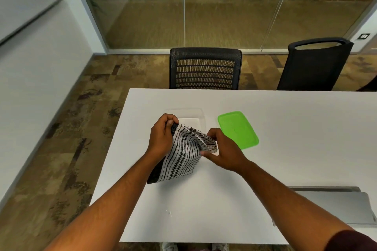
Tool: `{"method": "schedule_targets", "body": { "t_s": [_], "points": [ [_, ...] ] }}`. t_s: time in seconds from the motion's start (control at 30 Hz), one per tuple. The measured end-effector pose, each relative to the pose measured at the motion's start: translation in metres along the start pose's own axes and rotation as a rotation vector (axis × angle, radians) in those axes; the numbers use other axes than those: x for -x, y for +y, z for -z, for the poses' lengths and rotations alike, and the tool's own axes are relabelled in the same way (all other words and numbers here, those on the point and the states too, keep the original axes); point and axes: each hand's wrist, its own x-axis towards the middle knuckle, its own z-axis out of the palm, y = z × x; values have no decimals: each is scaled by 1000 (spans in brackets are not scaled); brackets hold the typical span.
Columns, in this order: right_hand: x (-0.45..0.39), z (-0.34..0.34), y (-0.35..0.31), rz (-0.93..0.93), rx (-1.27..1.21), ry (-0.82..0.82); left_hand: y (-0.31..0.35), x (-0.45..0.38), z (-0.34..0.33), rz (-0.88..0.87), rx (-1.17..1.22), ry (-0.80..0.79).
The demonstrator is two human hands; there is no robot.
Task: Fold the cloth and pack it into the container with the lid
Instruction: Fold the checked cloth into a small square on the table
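Both hands hold the striped cloth (183, 155) above the white table (285, 128): the left hand (162, 135) pinches its upper left corner, the right hand (222, 150) grips its right edge. The clear container (195, 117) sits just behind the cloth, the green lid (237, 129) beside it to the right.

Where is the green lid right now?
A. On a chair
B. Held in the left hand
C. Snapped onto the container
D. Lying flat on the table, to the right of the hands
D: the lid lies flat on the table, right of both hands, while the left hand and right hand hold the cloth.
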Motion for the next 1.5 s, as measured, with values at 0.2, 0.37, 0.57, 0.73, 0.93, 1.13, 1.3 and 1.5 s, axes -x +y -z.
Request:
{"method": "schedule_targets", "body": {
  "t_s": [0.2, 0.37, 0.57, 0.73, 0.93, 1.13, 1.3, 1.5],
  "points": [
    [0, -13, 6, -88, -20, 104, -1, -2, 1, 5, -36, -26],
    [2, -13, 6, -22, -41, 74, -3, -5, -1, 41, 3, -3],
    [-6, -32, -7, -105, 38, 21, 3, -7, -6, 18, 25, -27],
    [-7, -22, 1, -41, 67, 103, 1, -10, 2, 9, 10, -62],
    [-6, -29, -3, -117, -49, -57, 8, -3, -5, 99, 84, -139],
    [-9, -35, -3, -168, 100, 86, 13, -5, -3, 124, 146, -162],
    [-5, -10, 14, -53, 106, 220, 7, -10, 11, 104, 88, -31],
    [-14, 28, 15, -123, -159, 208, -8, -10, 17, 238, 162, 29]
  ]
}}
